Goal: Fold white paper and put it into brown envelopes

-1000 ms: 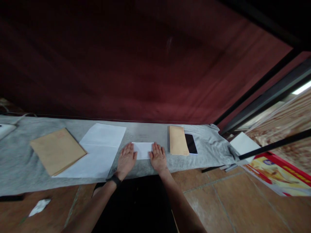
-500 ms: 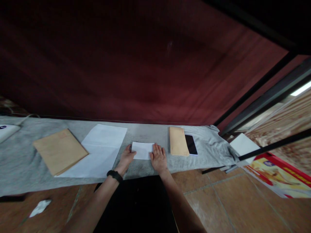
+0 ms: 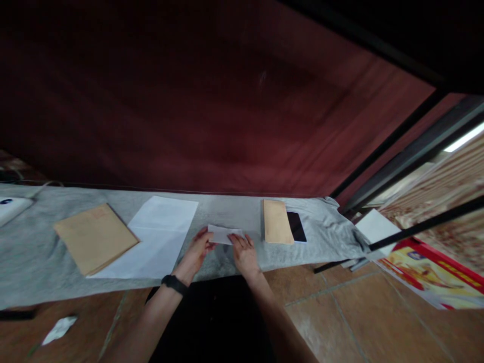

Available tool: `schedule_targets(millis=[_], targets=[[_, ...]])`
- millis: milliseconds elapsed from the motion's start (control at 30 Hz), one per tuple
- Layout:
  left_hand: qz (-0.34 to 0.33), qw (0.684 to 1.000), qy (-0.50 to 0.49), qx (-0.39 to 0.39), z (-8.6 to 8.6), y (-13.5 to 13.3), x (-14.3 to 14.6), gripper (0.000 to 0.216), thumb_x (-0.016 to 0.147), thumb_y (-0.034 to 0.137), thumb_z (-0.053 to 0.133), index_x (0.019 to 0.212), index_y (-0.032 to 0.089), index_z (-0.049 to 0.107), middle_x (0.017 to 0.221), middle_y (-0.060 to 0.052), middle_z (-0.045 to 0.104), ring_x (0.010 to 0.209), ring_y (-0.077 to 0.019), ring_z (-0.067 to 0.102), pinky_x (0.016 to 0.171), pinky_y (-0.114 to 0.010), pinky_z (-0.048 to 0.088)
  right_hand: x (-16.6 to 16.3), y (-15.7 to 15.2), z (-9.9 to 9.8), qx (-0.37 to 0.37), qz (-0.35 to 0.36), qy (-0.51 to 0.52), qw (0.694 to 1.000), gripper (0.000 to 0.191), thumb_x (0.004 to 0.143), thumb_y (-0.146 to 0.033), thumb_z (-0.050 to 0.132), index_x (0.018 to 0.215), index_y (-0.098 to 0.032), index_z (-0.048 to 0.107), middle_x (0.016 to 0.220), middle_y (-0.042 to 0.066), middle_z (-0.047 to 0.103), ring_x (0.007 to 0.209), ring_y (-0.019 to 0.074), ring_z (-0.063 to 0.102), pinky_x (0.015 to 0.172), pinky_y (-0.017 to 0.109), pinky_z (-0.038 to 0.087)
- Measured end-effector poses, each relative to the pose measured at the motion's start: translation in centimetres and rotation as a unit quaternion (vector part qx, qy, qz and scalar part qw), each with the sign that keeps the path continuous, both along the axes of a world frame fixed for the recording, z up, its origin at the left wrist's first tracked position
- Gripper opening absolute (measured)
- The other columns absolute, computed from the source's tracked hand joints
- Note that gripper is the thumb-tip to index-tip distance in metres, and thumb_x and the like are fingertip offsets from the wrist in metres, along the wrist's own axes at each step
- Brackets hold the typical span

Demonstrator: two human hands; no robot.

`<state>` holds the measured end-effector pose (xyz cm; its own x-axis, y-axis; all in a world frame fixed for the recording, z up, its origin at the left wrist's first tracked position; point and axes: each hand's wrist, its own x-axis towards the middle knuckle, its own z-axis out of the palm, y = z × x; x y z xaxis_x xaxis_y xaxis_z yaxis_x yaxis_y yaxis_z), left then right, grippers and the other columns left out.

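A small folded sheet of white paper is between my hands at the middle of the cloth-covered table. My left hand is closed on its left end, with the thumb on top. At the right end, my right hand has its fingers on the paper's edge and pinches it. The paper looks tilted and slightly bent. To the left lie larger white sheets, partly covered by a stack of brown envelopes. On the right, a brown envelope lies partly over a dark phone.
A grey cloth covers the narrow table, with a dark red curtain behind it. A white device with a cord sits at the far left. A red and yellow box stands beyond the right end, near black metal bars.
The paper lay flat with my right hand spread on its right end. Now it is tilted and looks narrower, with my right fingers curled at its edge and my left hand further round it.
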<state>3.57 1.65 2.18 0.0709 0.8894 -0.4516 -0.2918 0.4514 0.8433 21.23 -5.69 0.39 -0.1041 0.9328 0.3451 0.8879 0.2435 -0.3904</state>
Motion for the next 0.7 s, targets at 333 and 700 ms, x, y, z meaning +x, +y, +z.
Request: schedule_targets(millis=[333, 700], targets=[[-0.081, 0.993, -0.042, 0.078, 0.5, -1.9, 0.9, 0.052, 0.066, 0.037, 0.080, 0.112, 0.016, 0.065, 0.102, -0.009, 0.074, 0.092, -0.0227, 0.069, 0.076, -0.030, 0.051, -1.9, 1.3, 1.7, -0.094, -0.071, 0.522, 0.845, 0.032, 0.090, -0.042, 0.050, 0.098, -0.019, 0.071, 0.083, 0.002, 0.074, 0.075, 0.0187, 0.066, 0.069, 0.027, 0.053], [-0.200, 0.957, 0.111, 0.177, -0.3, 0.3, -1.3, 0.042, 0.058, 0.032, 0.075, 0.096, 0.016, 0.069, 0.083, -0.005, 0.074, 0.078, -0.0233, 0.068, 0.070, -0.031, 0.048, -0.2, 1.1, 0.8, -0.143, -0.139, 0.668, 0.717, 0.037, 0.065, -0.044, 0.074, 0.092, -0.020, 0.070, 0.078, 0.001, 0.072, 0.066, 0.0167, 0.064, 0.056, 0.026, 0.052]])
